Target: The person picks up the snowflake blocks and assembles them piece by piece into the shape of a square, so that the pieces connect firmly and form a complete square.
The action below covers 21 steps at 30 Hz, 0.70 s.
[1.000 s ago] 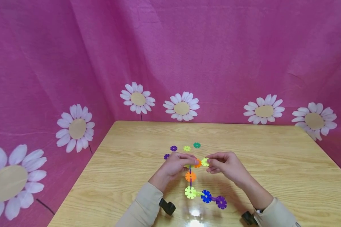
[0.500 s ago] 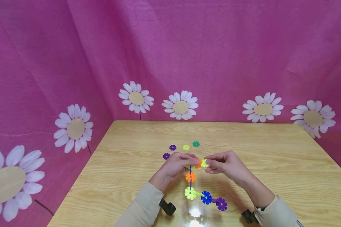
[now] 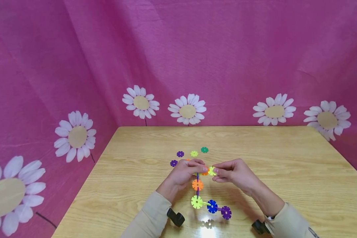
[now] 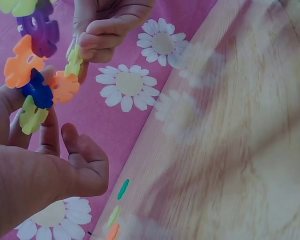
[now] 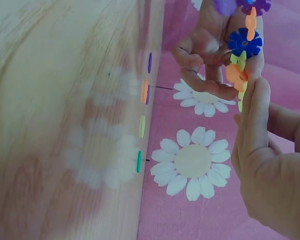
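A chain of slotted snowflake discs hangs over the table. In the head view, my left hand (image 3: pixel 181 174) pinches its upper end at an orange snowflake disc (image 3: pixel 205 171). My right hand (image 3: pixel 237 174) pinches a yellow-green snowflake disc (image 3: pixel 212 171) against that orange one; whether their slots interlock is hard to tell. Below hang another orange disc (image 3: pixel 197 185), a yellow-green disc (image 3: pixel 197 202), a blue disc (image 3: pixel 212 206) and a purple disc (image 3: pixel 226 212) at the free end. A blue disc (image 4: pixel 38 90) shows near my left fingers in the left wrist view.
Loose discs lie on the wooden table (image 3: pixel 270 155) beyond my hands: a green disc (image 3: pixel 204 150), a yellow-green disc (image 3: pixel 194 153), and two purple discs, one farther (image 3: pixel 180 154) and one nearer (image 3: pixel 174 163). A loose orange disc is mostly hidden behind my left hand. Pink flowered cloth stands behind.
My right hand has shifted slightly left with the yellow-green disc, closer to my left hand. The chain's lower end has swung a little left. Both hands keep their pinch.
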Each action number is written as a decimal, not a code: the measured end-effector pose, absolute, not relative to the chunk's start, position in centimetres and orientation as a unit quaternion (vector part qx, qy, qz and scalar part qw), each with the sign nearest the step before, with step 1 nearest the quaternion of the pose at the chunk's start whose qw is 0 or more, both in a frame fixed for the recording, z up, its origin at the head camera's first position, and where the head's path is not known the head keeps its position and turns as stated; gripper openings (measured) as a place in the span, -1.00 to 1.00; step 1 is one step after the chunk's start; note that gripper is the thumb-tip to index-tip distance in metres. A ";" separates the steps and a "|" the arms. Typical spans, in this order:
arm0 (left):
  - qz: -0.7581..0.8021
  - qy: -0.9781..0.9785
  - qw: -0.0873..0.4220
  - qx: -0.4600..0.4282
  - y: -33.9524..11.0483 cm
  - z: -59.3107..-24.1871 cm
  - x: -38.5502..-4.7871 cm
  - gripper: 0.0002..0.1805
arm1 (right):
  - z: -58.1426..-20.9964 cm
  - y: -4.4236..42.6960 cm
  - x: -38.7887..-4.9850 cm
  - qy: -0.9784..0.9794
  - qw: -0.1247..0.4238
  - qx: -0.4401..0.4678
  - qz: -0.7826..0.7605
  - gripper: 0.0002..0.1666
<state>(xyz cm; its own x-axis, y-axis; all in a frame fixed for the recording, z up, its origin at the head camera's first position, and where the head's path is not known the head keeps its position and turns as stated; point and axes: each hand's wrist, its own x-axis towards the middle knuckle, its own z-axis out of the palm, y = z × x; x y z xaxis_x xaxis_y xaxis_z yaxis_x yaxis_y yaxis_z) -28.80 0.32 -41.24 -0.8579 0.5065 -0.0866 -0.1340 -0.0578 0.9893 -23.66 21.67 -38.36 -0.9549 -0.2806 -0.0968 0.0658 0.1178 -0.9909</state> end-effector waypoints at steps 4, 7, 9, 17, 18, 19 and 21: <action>0.715 0.647 0.226 0.137 0.3 -41.3 -28.8 -0.66 | -38.4 21.4 -23.6 0.743 0.119 -0.063 -0.655 -0.55; 0.718 0.644 0.226 0.135 0.3 -41.3 -28.8 -0.67 | -38.4 21.4 -23.6 0.742 0.116 -0.063 -0.658 -0.55; 0.722 0.640 0.228 0.132 0.3 -41.4 -28.8 -0.69 | -38.6 21.4 -23.6 0.730 0.120 -0.057 -0.671 -0.54; 0.733 0.629 0.227 0.124 0.4 -41.8 -29.1 -0.77 | -39.4 21.2 -23.8 0.683 0.137 -0.019 -0.717 -0.51; 0.733 0.630 0.225 0.123 0.4 -41.8 -29.1 -0.76 | -39.4 21.1 -23.8 0.681 0.136 -0.015 -0.719 -0.52; 0.732 0.632 0.224 0.124 0.4 -41.8 -29.1 -0.75 | -39.4 21.1 -23.7 0.680 0.136 -0.013 -0.721 -0.52; 0.730 0.635 0.222 0.123 0.3 -41.8 -29.2 -0.74 | -39.5 20.9 -23.7 0.673 0.135 -0.011 -0.727 -0.52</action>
